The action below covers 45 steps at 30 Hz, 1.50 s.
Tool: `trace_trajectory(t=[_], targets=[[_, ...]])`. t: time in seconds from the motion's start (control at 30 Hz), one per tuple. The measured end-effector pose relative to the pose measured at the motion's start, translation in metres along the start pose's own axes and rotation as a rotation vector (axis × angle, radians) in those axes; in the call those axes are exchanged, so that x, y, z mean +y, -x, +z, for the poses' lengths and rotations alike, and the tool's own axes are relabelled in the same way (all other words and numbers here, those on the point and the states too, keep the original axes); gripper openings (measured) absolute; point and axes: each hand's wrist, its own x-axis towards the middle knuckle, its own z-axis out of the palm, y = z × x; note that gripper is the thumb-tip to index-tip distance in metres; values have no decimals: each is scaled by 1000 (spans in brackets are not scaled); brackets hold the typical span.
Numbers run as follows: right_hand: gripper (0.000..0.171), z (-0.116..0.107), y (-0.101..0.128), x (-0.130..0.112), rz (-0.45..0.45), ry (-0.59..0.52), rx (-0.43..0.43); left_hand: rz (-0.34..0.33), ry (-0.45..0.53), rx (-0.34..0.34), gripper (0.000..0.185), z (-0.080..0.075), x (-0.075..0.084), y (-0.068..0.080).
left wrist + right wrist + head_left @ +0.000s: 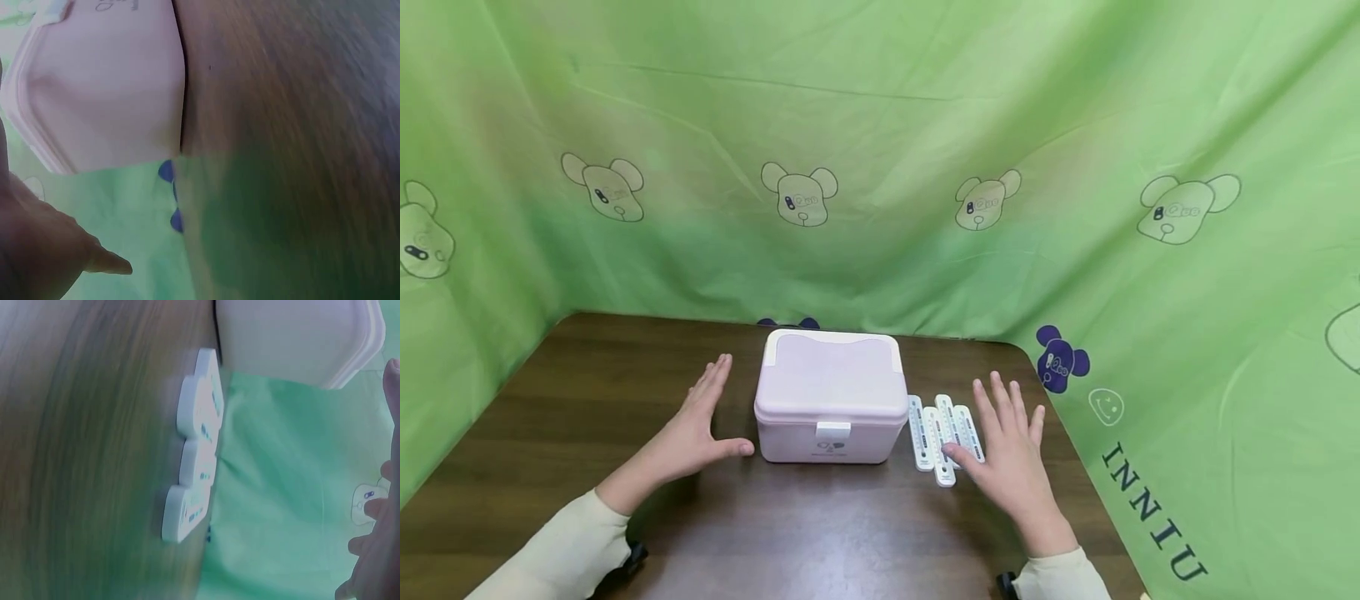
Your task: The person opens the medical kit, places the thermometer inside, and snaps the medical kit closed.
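Box: a pale pink plastic box (829, 400) with a lid and a small front latch (832, 430) stands near the back middle of the table, lid down and latch facing the person.
Strips: four white flat strips (942, 432) with small dark markings lie side by side on the table just right of the box, close to its wall.
Left hand: the left hand (694, 433) is flat and spread, holding nothing, its thumb almost at the box's lower left corner; whether it touches I cannot tell.
Right hand: the right hand (1011, 450) is likewise spread and empty, hovering over the right edge of the strips, thumb above their near ends.
Doing it well: judging by the pose, one hand should steady the box by its side wall while the other works, and the strips are best pinched one at a time by a free end, since they lie flat and packed together.
Table: dark brown wood grain (820, 533), bare in front.
Room: green cloth (880, 125) printed with bear heads hangs behind and on both sides.
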Motion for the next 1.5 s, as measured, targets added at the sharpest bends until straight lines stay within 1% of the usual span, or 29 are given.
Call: trace_trajectory(t=[0.17, 0.3, 0.43, 0.63, 0.77, 0.9, 1.07, 1.27, 1.5], targets=[[109, 4, 1, -13, 22, -38, 11, -21, 74, -8, 133, 11, 1, -4], [114, 5, 1, -25, 36, -77, 36, -40, 102, -23, 134, 17, 3, -7], [116, 6, -1, -39, 40, -122, 84, -49, 136, -18, 135, 23, 6, -9], [117, 8, -4, -55, 74, -160, 118, -54, 172, -16, 138, 34, 9, -13], [117, 9, -5, -67, 94, -180, 140, -84, 188, -13, 138, 41, 10, -13], [117, 9, -5, -79, 119, -222, 166, -106, 194, 3, 137, 47, 13, -14], [116, 11, -6, -94, 129, -252, 209, -107, 206, 43, 132, 53, 16, -15], [110, 20, -2, -114, 127, -267, 296, -147, 222, 77, 129, 60, 19, -15], [102, 26, 0, -142, 195, -287, 390, -152, 256, 102, 131, 61, 25, -16]])
